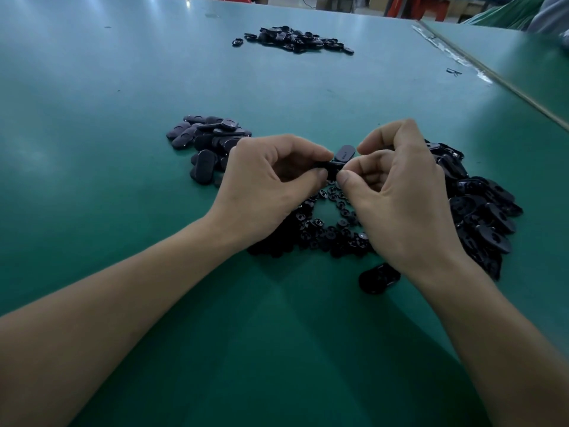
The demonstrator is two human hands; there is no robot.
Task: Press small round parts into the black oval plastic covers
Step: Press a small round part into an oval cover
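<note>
Green table (123,186), matte, under overhead light; a second table (529,66) abuts it at the far right along a taped seam. Both hands are raised just above the table at centre. The left hand (264,186) and right hand (400,204) meet on one cover (344,155), each pinching it between thumb and forefinger, the remaining fingers curled in; the cover's far end tilts up and away. Whether a round part sits in it cannot be told. The round parts (326,232) lie heaped on the table directly under the hands. A left pile (206,140) of covers lies beyond the left hand; a right pile (480,211) lies behind the right hand. A lone cover (378,277) rests beside the right wrist. A far pile (292,38) sits well apart near the table's back.
</note>
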